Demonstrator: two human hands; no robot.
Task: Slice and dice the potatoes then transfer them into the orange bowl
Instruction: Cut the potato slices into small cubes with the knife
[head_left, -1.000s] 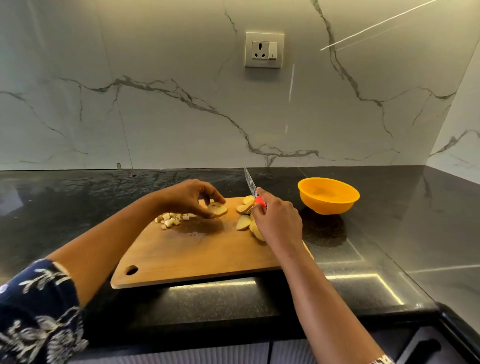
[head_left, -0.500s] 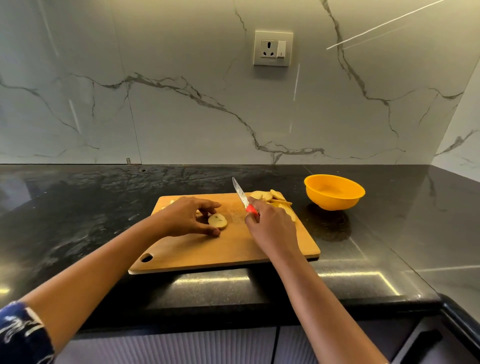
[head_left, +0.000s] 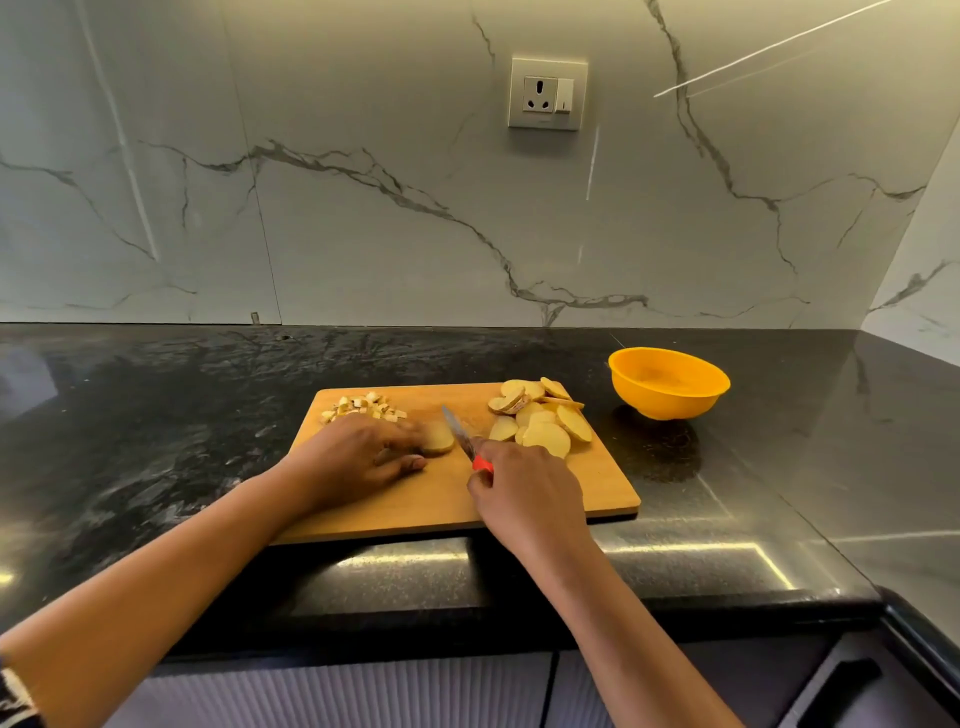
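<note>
Head view: left fingers (head_left: 400, 434) flat on potato slice (head_left: 439, 439), right fingers (head_left: 498, 457) around knife (head_left: 457, 431), sliced pile (head_left: 545, 426) before orange bowl (head_left: 670, 402).

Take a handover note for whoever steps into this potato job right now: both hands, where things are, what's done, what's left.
Left hand: fingers press one round potato slice onto the wooden cutting board.
Right hand: grips the red-handled knife, blade beside that slice's right edge.
Things: diced potato heaped at the board's far left, pile of round slices at its far right. The orange plastic bowl stands on the black counter right of the board, with no potato seen in it.
Done: slicing, apparently; some dicing.
Left: dice the remaining slices, then transfer everything to the bowl.
</note>
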